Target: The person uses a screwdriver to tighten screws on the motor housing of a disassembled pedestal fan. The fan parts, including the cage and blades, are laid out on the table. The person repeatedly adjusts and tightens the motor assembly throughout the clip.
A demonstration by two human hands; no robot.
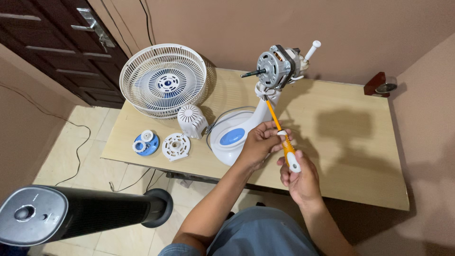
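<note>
From my seat, the far left shows a black cylindrical tower unit with a grey top [71, 213] standing on the tiled floor, off the pale wooden table [350, 156]. On the table's left end a round white wire fan guard [163, 79] leans upright, with a blue and white round cap [145, 143], a white round slotted disc [176, 146] and a white ribbed plastic motor cover [192, 121] lying near it. Next comes the stripped desk fan [246, 123]: a white base with a blue oval patch, a curved white neck, and a bare grey metal motor [275, 66] on top, its shaft pointing left. My left hand [259, 142] is curled over the fan's base, its fingertips pinching the shaft of the orange and white screwdriver [282, 137] where it meets the handle. My right hand [299, 178] is closed around the handle's white end, just off the table's near edge. The screwdriver's tip sits under the motor at the neck. At the far right corner stands a small dark red wooden bracket [377, 84] against the wall.
</note>
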